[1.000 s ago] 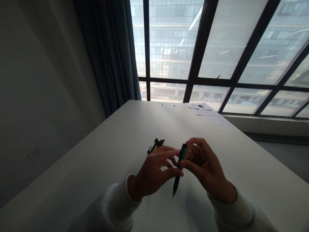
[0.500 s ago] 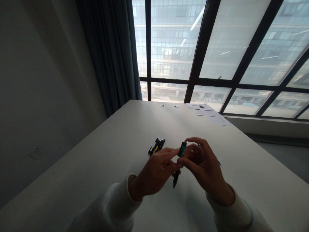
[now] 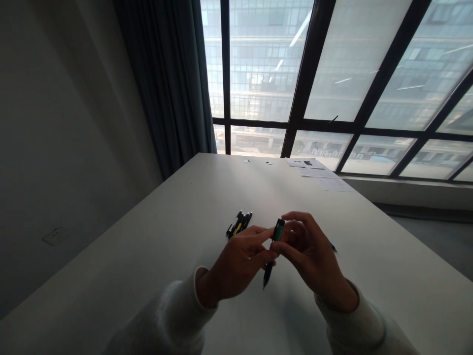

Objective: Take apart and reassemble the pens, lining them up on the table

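Two pale sleeves reach in over the white surface (image 3: 155,246). The left hand (image 3: 236,266) and right hand (image 3: 312,254) meet, the fingers of both pinched on a green-and-black pen (image 3: 279,230) held above the surface, tilted, its dark tip pointing down. The right forefinger rests by its top end. Just past the right hand, the blue end of another pen (image 3: 333,247) shows. Beyond the left hand lies a cluster of dark pens (image 3: 239,225), one with a yellow section. Farther off are printed papers (image 3: 314,170), a dark curtain (image 3: 173,84) and black-framed windows (image 3: 266,74).
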The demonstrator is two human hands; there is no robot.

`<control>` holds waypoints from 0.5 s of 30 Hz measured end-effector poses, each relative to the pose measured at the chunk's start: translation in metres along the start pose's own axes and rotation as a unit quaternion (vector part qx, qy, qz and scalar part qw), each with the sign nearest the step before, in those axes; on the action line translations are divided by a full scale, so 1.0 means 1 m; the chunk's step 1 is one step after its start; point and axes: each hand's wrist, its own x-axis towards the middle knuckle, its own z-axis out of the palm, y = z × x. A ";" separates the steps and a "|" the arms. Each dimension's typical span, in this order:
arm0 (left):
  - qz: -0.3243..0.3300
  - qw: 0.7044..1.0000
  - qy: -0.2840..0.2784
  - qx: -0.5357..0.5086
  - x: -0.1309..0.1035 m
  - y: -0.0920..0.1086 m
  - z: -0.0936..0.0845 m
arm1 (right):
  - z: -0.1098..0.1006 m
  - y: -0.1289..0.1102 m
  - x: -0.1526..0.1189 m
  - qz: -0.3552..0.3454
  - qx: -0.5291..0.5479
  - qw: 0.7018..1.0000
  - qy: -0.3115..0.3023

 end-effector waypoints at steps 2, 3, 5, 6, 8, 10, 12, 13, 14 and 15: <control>0.000 1.000 0.000 0.002 0.000 0.000 0.000 | 0.000 0.000 0.000 0.002 -0.003 1.000 -0.002; 0.000 1.000 0.000 0.003 0.000 -0.001 0.000 | 0.000 0.000 0.000 0.002 -0.004 1.000 -0.003; 0.000 1.000 0.005 0.008 0.000 -0.002 0.001 | 0.002 0.002 0.000 0.000 -0.003 1.000 0.002; 0.001 1.000 0.012 0.009 0.000 -0.003 0.001 | 0.003 0.003 0.000 -0.002 0.000 1.000 0.006; 0.007 1.000 0.027 0.013 0.000 -0.005 0.001 | 0.004 0.005 0.000 -0.005 0.005 1.000 0.010; 0.010 0.999 0.038 0.027 0.001 -0.008 -0.001 | 0.002 0.007 0.000 -0.009 -0.003 1.000 0.006; 0.011 0.997 0.046 0.059 0.001 -0.011 -0.004 | -0.002 0.007 0.001 -0.016 -0.035 0.999 0.003; 0.010 0.995 0.050 0.081 0.002 -0.013 -0.006 | -0.005 0.007 0.002 -0.023 -0.059 0.998 0.010; 0.007 0.993 0.054 0.106 0.002 -0.015 -0.008 | -0.009 0.007 0.003 -0.030 -0.087 0.996 0.020; 0.005 0.989 0.059 0.133 0.003 -0.017 -0.010 | -0.013 0.007 0.004 -0.035 -0.121 0.992 0.029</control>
